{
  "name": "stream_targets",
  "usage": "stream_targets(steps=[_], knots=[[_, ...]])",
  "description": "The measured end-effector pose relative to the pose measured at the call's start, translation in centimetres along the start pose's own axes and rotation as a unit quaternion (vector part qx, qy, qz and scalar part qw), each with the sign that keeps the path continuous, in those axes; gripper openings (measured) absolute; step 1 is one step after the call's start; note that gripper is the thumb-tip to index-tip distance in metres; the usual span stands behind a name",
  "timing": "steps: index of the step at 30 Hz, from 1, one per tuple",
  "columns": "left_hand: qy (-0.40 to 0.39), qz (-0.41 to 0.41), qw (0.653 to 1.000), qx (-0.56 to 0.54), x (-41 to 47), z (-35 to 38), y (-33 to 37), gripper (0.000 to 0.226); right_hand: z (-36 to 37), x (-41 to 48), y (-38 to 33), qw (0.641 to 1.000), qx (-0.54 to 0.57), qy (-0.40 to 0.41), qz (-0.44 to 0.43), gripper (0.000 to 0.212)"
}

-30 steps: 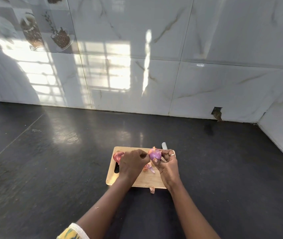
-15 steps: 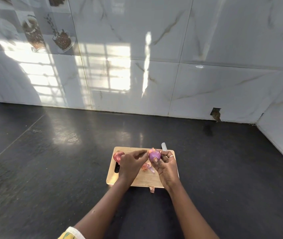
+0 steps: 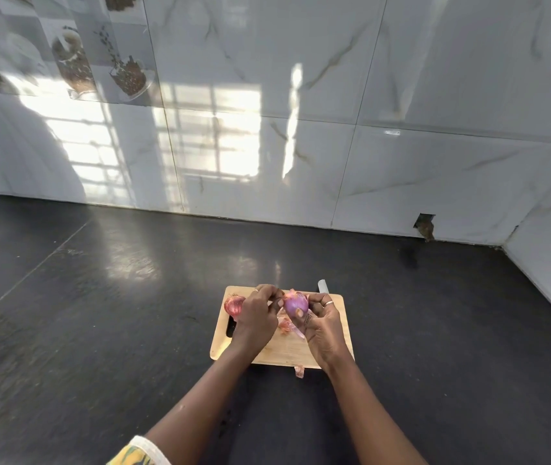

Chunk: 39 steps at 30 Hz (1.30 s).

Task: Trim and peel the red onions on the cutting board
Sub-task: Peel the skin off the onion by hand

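One tiled wall [image 3: 401, 95] at the back, pale and glossy, with one small dark hole [image 3: 424, 224] near the counter's far right corner. One dark counter [image 3: 99, 330]. One wooden cutting board [image 3: 284, 350] toward the near edge, its handle slot [image 3: 230, 327] half hidden under the left wrist.

Two hands, close together above the board's far half. Right hand [image 3: 322, 325] curled round the purple onion [image 3: 295, 303], thumb on its near face, holding it just off the board. Left hand [image 3: 255, 318] with fingertips pinched at that onion's left side; whether on loose skin or on the bulb itself, hard to tell. One ring visible on each.

Two onions in all: the second onion [image 3: 233, 304], redder, near the board's far left corner, partly covered by the left hand.

A few peel scraps [image 3: 285, 325] between the hands, too small to count. One stray scrap [image 3: 298, 371] on the counter, at the board's near edge. One grey stub [image 3: 322, 285] past the far edge, mostly hidden.
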<state>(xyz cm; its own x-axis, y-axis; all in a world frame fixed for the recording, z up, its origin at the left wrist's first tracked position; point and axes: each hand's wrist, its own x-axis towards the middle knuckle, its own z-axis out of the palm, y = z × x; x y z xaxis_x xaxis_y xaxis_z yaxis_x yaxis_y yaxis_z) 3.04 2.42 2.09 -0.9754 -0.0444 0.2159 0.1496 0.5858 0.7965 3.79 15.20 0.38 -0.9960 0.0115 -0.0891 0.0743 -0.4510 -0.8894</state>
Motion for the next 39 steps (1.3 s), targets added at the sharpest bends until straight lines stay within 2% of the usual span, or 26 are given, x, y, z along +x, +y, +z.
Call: stream_targets(steps=[4,9,13,17,21,23,25,27,30,34,39], knots=[[-0.016,-0.054,0.995,-0.082,0.3,-0.1,0.1,0.008,0.0,0.4,-0.3,0.997,0.066,-0.004,0.042,0.022],[-0.030,-0.098,0.981,-0.167,0.9,0.4,-1.1,0.017,-0.3,0.7,-0.5,0.989,0.128,-0.001,0.074,0.014],[-0.026,-0.113,0.957,-0.266,0.9,0.6,-0.8,0.016,-0.5,1.0,-0.2,0.983,0.163,0.001,0.083,0.016],[-0.042,-0.126,0.925,-0.356,0.9,0.5,-0.5,0.024,-0.6,1.4,-0.2,0.981,0.177,0.003,0.074,0.026],[-0.051,-0.094,0.940,-0.324,0.8,0.5,-0.7,0.017,-0.6,1.4,-0.1,0.982,0.174,0.001,0.075,0.024],[-0.060,-0.061,0.962,-0.258,0.8,0.8,-1.1,0.028,-0.5,1.5,-0.1,0.982,0.175,-0.005,0.073,0.028],[-0.045,-0.035,0.977,-0.205,0.9,1.0,-1.3,0.030,-0.4,1.5,-0.1,0.983,0.174,-0.008,0.066,0.035],[-0.010,-0.021,0.981,-0.191,1.0,1.0,-1.3,0.019,-0.3,1.5,0.0,0.985,0.163,-0.010,0.056,0.041],[0.017,-0.018,0.985,-0.173,1.0,1.0,-1.2,0.011,-0.4,1.6,0.2,0.988,0.148,-0.016,0.046,0.061],[0.029,-0.060,0.981,-0.183,1.2,1.2,-1.6,0.008,-0.7,1.5,0.0,0.990,0.135,-0.005,0.044,0.041],[0.023,-0.105,0.968,-0.228,1.2,1.5,-1.9,0.008,-0.8,1.3,-0.1,0.996,0.079,-0.001,0.038,0.036]])
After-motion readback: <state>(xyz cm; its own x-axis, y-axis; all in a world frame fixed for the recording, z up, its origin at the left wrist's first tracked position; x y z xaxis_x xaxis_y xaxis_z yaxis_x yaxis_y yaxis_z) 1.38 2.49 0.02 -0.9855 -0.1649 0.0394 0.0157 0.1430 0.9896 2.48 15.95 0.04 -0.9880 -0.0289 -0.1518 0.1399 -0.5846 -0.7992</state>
